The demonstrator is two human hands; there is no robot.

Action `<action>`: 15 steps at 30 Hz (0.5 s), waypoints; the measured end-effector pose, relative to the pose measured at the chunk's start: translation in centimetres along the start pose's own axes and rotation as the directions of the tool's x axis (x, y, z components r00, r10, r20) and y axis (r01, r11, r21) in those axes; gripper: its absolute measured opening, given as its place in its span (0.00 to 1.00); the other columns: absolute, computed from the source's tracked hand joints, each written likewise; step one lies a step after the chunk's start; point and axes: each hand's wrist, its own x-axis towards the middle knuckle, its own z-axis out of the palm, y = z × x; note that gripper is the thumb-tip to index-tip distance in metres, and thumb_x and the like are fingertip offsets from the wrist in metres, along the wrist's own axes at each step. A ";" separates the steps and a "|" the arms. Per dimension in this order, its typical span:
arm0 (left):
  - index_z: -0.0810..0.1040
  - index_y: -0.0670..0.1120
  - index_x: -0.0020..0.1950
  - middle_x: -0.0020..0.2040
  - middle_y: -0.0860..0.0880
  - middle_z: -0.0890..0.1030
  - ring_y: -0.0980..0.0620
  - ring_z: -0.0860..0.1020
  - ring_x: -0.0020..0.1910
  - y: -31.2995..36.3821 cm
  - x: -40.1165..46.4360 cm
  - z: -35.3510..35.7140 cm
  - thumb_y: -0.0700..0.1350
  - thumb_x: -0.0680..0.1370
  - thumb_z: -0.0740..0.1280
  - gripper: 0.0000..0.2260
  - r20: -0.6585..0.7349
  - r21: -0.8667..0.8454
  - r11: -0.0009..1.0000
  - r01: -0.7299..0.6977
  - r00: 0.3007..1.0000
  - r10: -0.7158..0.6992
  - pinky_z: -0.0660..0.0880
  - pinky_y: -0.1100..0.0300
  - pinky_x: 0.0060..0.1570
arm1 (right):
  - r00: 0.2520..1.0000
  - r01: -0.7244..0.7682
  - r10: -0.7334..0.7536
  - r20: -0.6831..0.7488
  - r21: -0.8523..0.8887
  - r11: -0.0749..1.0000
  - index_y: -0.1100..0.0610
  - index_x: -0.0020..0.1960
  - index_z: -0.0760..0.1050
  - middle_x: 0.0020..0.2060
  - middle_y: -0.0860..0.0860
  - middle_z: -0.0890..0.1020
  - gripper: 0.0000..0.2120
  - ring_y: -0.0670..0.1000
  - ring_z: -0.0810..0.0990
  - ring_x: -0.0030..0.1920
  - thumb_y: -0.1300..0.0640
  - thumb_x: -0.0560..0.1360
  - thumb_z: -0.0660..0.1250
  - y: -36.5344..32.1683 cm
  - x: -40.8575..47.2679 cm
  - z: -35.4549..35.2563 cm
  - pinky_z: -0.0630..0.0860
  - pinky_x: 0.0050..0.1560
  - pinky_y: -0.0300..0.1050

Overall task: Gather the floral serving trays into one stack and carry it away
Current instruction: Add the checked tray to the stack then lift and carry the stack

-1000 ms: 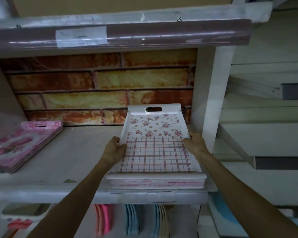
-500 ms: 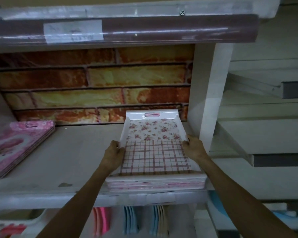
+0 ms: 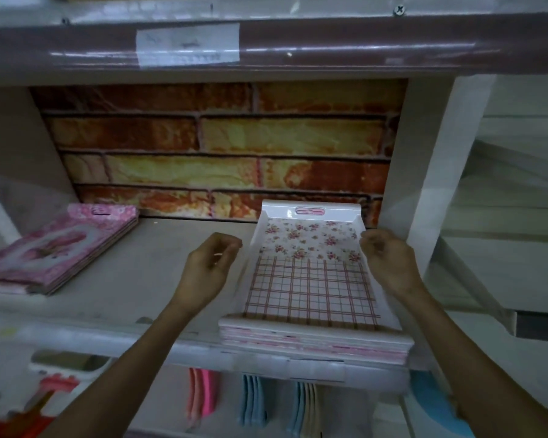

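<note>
A stack of white floral serving trays (image 3: 310, 279) rests on the right part of the shelf, its front end overhanging the shelf edge. The top tray shows roses at the far end and a red check pattern nearer me. My left hand (image 3: 209, 267) hovers just left of the stack with fingers loosely curled, off the rim. On the other side my right hand (image 3: 389, 263) hangs by the right rim, fingers bent, holding nothing. A second pile of pink floral trays (image 3: 57, 248) lies at the shelf's far left.
The shelf board (image 3: 133, 279) sits under a low upper shelf (image 3: 266, 49) with a taped label. A white upright post (image 3: 424, 184) stands close to the stack's right. A brick-pattern back wall (image 3: 219, 147) closes the rear. Coloured plastic items (image 3: 250, 403) stand below.
Both hands held the top tray's side rims and set it down onto the stack; now they have let go and moved slightly outward. The view shifted left.
</note>
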 end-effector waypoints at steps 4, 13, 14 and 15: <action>0.78 0.43 0.53 0.45 0.49 0.84 0.53 0.83 0.47 2.2 -1.3 -1.9 0.42 0.81 0.63 0.06 0.018 -0.147 0.987 -0.065 0.998 0.068 0.79 0.60 0.48 | 0.989 0.150 -0.146 -0.037 0.149 0.977 0.50 0.50 0.77 0.46 0.45 0.81 0.03 0.44 0.79 0.47 0.55 0.80 0.64 -3.8 0.5 0.0 0.76 0.50 0.39; 0.79 0.45 0.53 0.41 0.51 0.84 0.50 0.83 0.43 0.8 -3.6 -8.2 0.40 0.81 0.62 0.06 0.042 -0.056 0.989 -0.134 0.990 0.137 0.79 0.56 0.46 | 0.963 0.238 -0.265 0.048 0.307 0.922 0.50 0.49 0.79 0.46 0.44 0.84 0.04 0.45 0.82 0.49 0.56 0.79 0.65 -11.0 -0.4 4.9 0.79 0.44 0.36; 0.79 0.45 0.53 0.41 0.51 0.84 0.50 0.83 0.43 0.3 -3.7 -9.1 0.40 0.81 0.62 0.06 0.038 -0.041 0.990 -0.135 0.990 0.136 0.79 0.55 0.46 | 0.960 0.243 -0.275 0.060 0.318 0.916 0.49 0.49 0.79 0.46 0.44 0.84 0.04 0.46 0.83 0.49 0.56 0.79 0.66 -11.6 -0.7 5.8 0.80 0.46 0.41; 0.78 0.45 0.53 0.41 0.50 0.84 0.50 0.83 0.43 -0.3 -3.9 -10.0 0.40 0.81 0.62 0.06 0.033 -0.031 0.990 -0.138 0.990 0.139 0.79 0.54 0.45 | 0.958 0.244 -0.279 0.068 0.320 0.916 0.50 0.49 0.79 0.46 0.45 0.84 0.04 0.47 0.83 0.49 0.56 0.79 0.66 -12.1 -0.9 6.7 0.80 0.48 0.45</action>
